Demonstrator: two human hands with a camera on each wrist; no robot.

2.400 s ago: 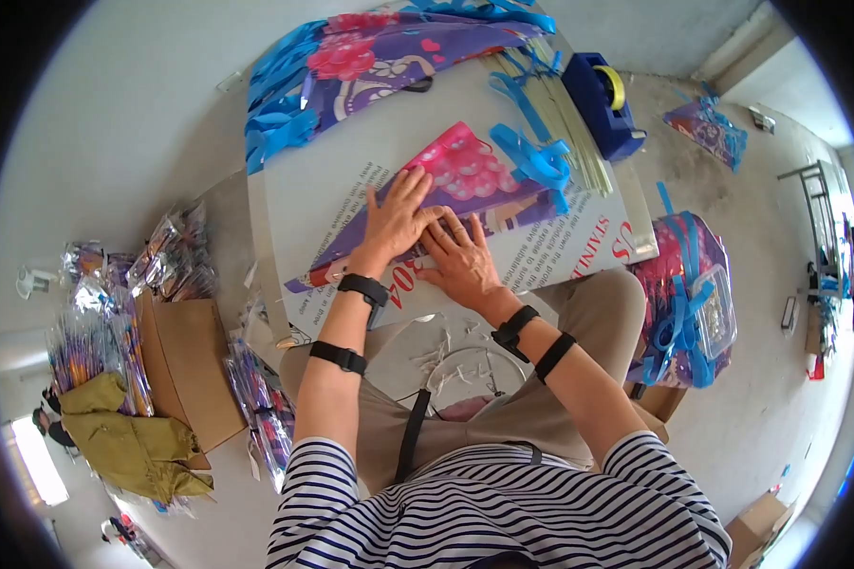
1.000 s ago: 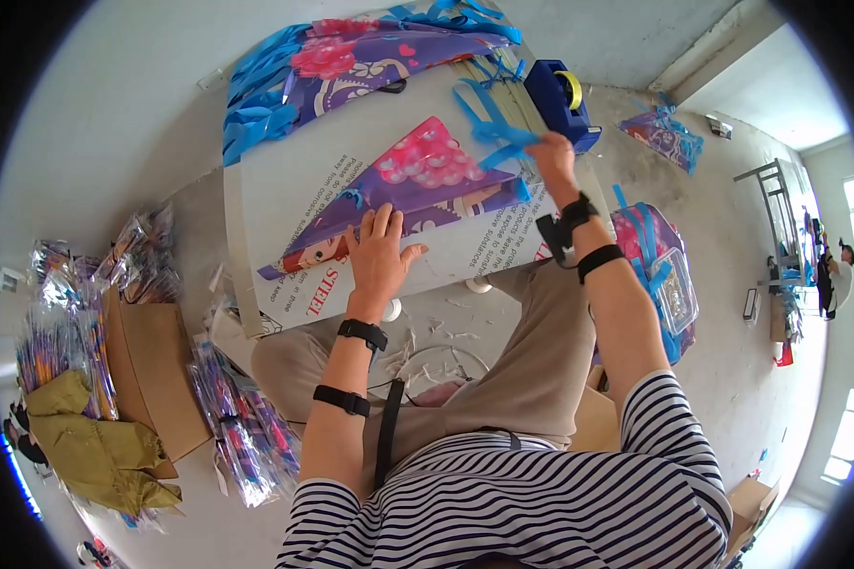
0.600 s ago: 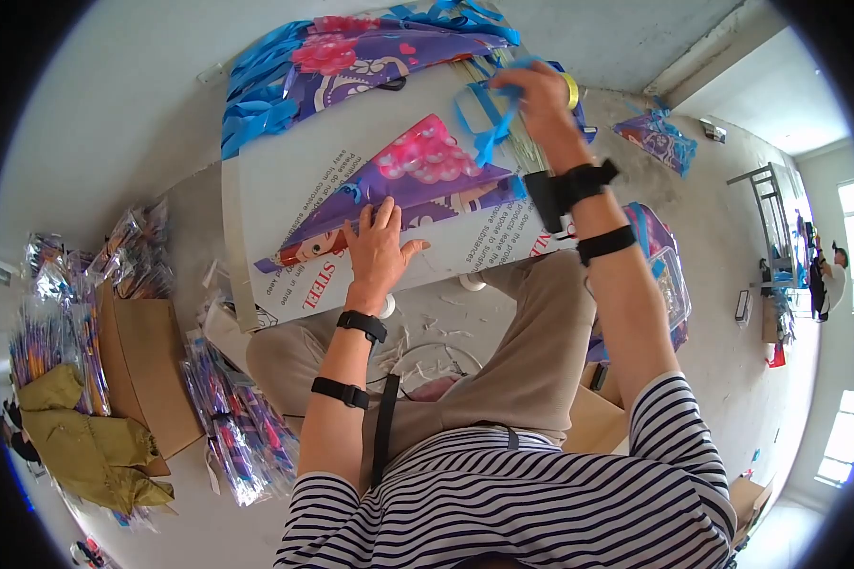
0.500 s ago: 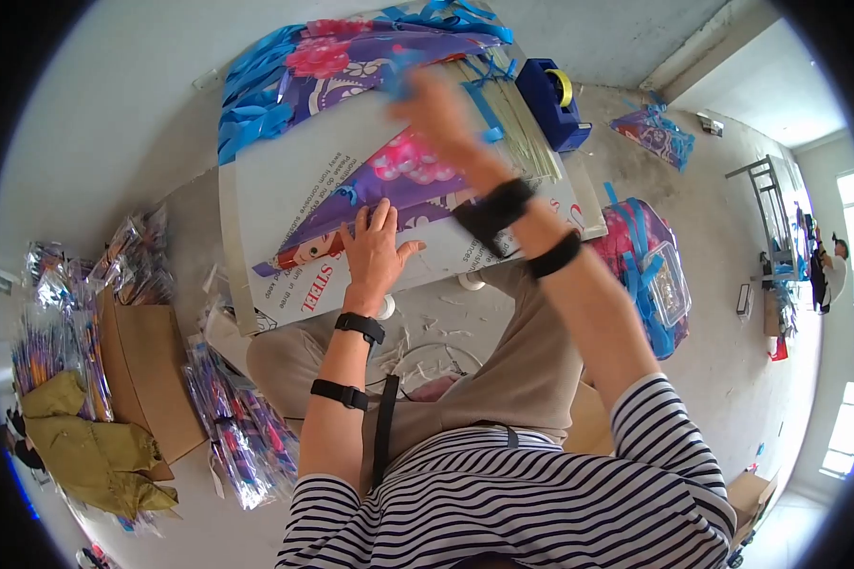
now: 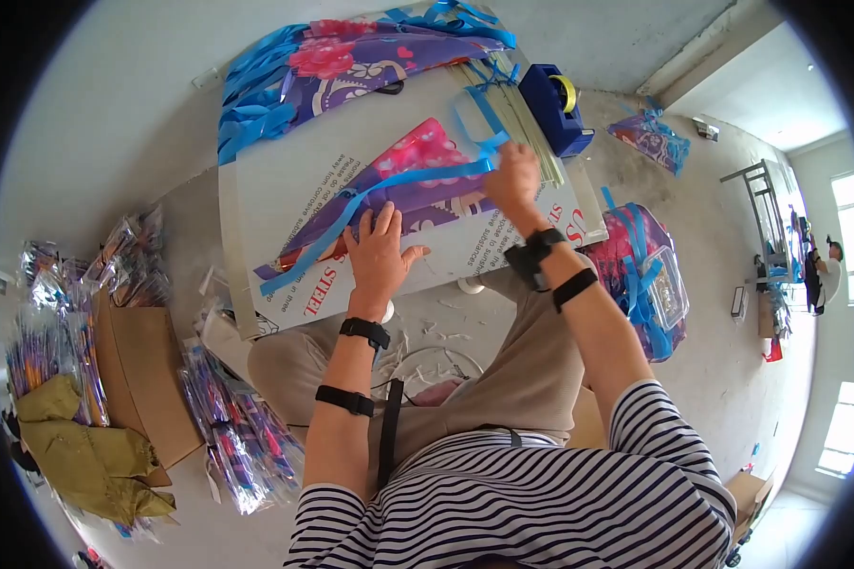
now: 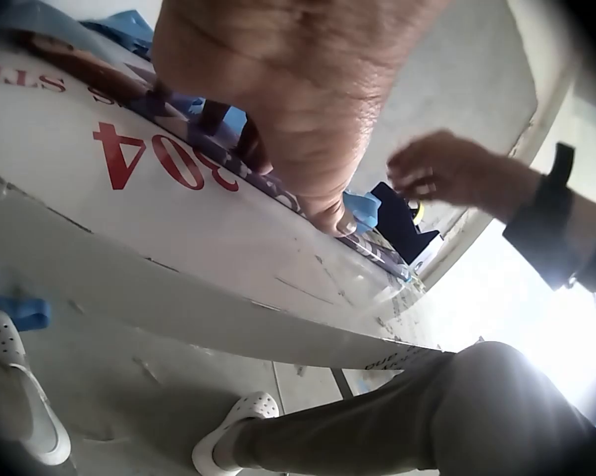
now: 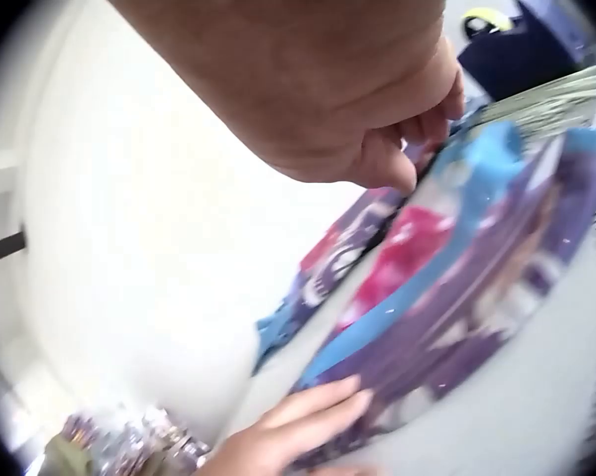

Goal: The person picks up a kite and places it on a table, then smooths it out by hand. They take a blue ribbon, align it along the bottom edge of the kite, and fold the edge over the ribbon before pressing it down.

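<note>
My left hand rests spread on the lower edge of a folded purple and pink printed sheet. Lengthwise over that sheet lies a blue ribbon, its far left end past the sheet's edge. Just beyond the sheet's right end is my right hand, blurred, beside the ribbon. In the right wrist view the fingers of my right hand are loosely curled above the ribbon; no ribbon shows between them. The left wrist view shows my right hand raised off the board.
A blue tape dispenser stands at the board's right edge, beside thin pale sticks. More printed sheets with blue ribbons lie along the back. Wrapped bundles and a cardboard box are at left, a ribboned bundle at right.
My right hand has carried the ribbon leftward and come back to the sheet's right side. The ribbon now stretches along the sheet. My left hand has stayed in place over the last half second.
</note>
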